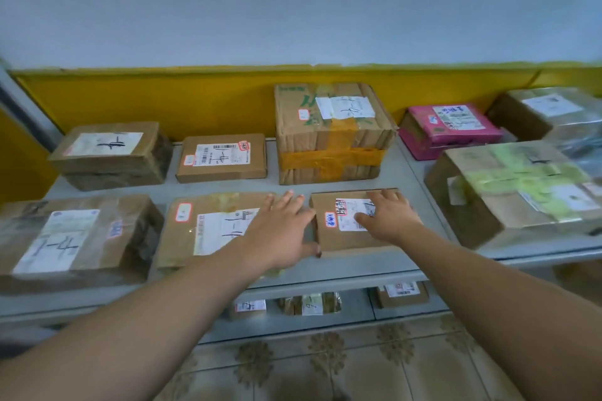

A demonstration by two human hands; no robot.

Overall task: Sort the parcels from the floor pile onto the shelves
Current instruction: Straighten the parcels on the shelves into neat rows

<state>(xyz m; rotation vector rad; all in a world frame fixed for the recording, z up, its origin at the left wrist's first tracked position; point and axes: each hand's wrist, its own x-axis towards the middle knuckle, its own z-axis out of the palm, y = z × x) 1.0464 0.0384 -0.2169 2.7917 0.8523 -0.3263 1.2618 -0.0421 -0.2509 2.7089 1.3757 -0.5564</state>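
**A:** Where is the parcel that is being handled?

**B:** The small box (342, 239) is found on the shelf (358, 267), close to its front edge and somewhat right of the middle. It is set just beside the flat parcel (208, 225) on its left and in front of the taped box (329, 140).

**A:** How are the hands placed?

**B:** The right hand (387, 218) is laid flat on the box's top, with the fingers spread over the label; nothing is gripped. The left hand (280, 231) is stretched out with straight fingers along the box's left side, and the thumb is set against the near left corner. Nothing is clasped there either.

**A:** What does the next move turn on?

**B:** The box is bracketed from the left and from above, directly ahead of both hands. Its long side seems to be laid along the front edge. The right hand is judged nearer its middle, so any squaring or release is likely governed from there.
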